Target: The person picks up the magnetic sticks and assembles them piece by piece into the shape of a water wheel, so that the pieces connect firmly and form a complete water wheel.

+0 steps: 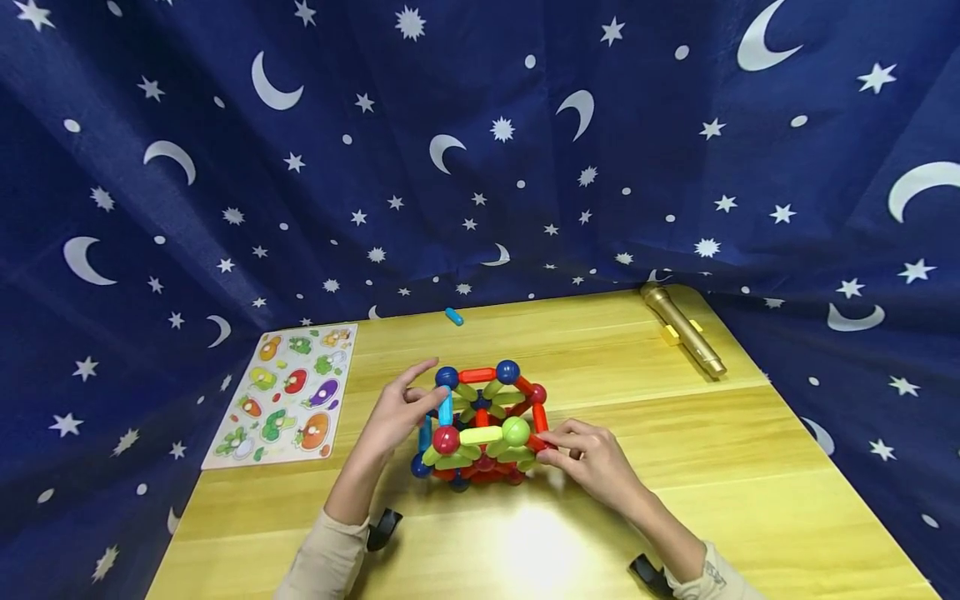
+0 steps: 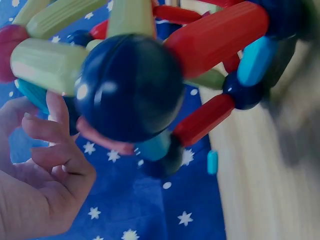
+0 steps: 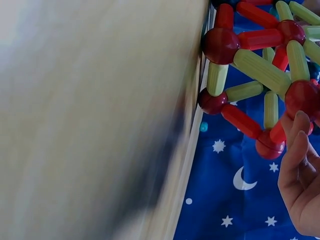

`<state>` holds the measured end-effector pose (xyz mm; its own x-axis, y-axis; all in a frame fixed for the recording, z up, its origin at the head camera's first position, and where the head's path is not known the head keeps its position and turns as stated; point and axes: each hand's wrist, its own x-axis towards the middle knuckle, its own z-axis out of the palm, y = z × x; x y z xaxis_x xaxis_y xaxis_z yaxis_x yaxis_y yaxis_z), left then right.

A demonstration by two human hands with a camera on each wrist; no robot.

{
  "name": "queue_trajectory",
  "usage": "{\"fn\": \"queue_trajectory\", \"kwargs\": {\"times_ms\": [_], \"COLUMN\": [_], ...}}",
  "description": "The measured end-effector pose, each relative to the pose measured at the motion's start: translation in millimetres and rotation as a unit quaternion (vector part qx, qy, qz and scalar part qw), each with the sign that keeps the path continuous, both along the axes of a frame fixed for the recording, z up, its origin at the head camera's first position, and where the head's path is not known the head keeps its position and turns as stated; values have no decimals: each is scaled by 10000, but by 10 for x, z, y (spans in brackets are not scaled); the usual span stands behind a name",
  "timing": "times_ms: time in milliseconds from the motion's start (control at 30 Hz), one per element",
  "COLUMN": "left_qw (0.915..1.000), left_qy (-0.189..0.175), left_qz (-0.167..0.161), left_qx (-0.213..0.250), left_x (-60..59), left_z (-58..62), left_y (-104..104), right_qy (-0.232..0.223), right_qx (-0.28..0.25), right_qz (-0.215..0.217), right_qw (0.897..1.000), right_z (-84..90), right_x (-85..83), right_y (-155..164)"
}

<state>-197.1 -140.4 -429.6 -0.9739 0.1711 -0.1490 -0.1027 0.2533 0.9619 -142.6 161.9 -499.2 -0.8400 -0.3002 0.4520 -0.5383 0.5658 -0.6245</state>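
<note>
A building-toy structure of magnetic rods and balls (image 1: 480, 435) stands on the table between both hands, with red, light blue and yellow-green rods joined by coloured balls. My left hand (image 1: 401, 408) is at its upper left, thumb and fingers about the light blue rod (image 1: 446, 408) under a dark blue ball (image 1: 447, 377). In the left wrist view another dark blue ball (image 2: 131, 87) hides part of the fingers. On the other side, my right hand (image 1: 592, 458) pinches a red rod (image 1: 537, 442) beside the green ball (image 1: 515, 431). The right wrist view has its fingertips right at a red ball (image 3: 302, 97).
A loose blue rod (image 1: 453, 317) lies near the table's back edge. At the left is a vegetable picture board (image 1: 281, 392), and a gold microphone (image 1: 686, 332) lies at the back right. A starry blue curtain (image 1: 480, 167) hangs behind the wooden table (image 1: 750, 483).
</note>
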Motion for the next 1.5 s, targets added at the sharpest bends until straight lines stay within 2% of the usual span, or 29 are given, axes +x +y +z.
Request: {"fn": "queue_trajectory", "kwargs": {"times_ms": [100,267,433,500,600,667,700,733,800,900,967,1000,1067,1133,1233,1267,1333,1400,1433,1500], "left_qw": [9998,9999,9994,9993,9950,9836,9729,9584,9223,8692,8415,8306,8080,7869,7676,7633,7613,7634,7695,7964], "left_qy": [-40,28,75,146,535,806,945,1070,1234,1297,1306,1255,1238,1188,1331,1419,1591,1709,1715,1658], "left_qz": [-172,-151,-327,-297,-142,-174,-283,-437,-871,-1291,-1339,-1323,-1366,-1545,-1772,-1801,-1749,-1700,-1690,-1655], "left_qx": [-45,-55,-53,-194,-833,-1604,-2092,-2609,-3559,-4594,-5069,-5262,-5595,-5855,-6014,-6039,-6037,-5993,-5915,-5575], "left_x": [-25,-60,-115,-189,-465,-740,-894,-1048,-1329,-1656,-1803,-1854,-1928,-1963,-1976,-1975,-1963,-1946,-1930,-1879], "left_z": [-12,-30,-24,-4,-32,-114,-180,-254,-406,-614,-704,-734,-774,-797,-826,-838,-857,-875,-883,-871], "left_y": [35,79,65,15,-73,-93,-85,-68,-16,55,88,103,131,160,210,230,266,301,314,337], "right_qy": [74,88,76,48,-68,-178,-245,-315,-428,-550,-529,-517,-486,-438,-370,-336,-269,-222,-210,-215], "right_qx": [-10,-55,-96,-72,-4,25,25,14,11,24,32,28,17,21,52,67,80,111,133,171], "right_qz": [-20,-37,9,30,-11,-74,-109,-133,-135,-74,-12,10,40,67,43,31,-3,-56,-84,-148], "right_qw": [10000,9999,9999,10000,10000,9998,9996,9994,9990,9985,9986,9987,9988,9990,9993,9994,9996,9997,9997,9995], "right_z": [-4,-8,12,24,44,51,54,54,44,20,0,-6,-20,-29,-32,-26,-9,13,24,43], "right_x": [-3,-13,-16,-10,14,35,48,60,86,129,154,164,177,184,179,175,162,147,141,130], "right_y": [20,49,61,62,67,70,71,71,67,55,47,43,40,43,57,65,84,109,123,152]}}
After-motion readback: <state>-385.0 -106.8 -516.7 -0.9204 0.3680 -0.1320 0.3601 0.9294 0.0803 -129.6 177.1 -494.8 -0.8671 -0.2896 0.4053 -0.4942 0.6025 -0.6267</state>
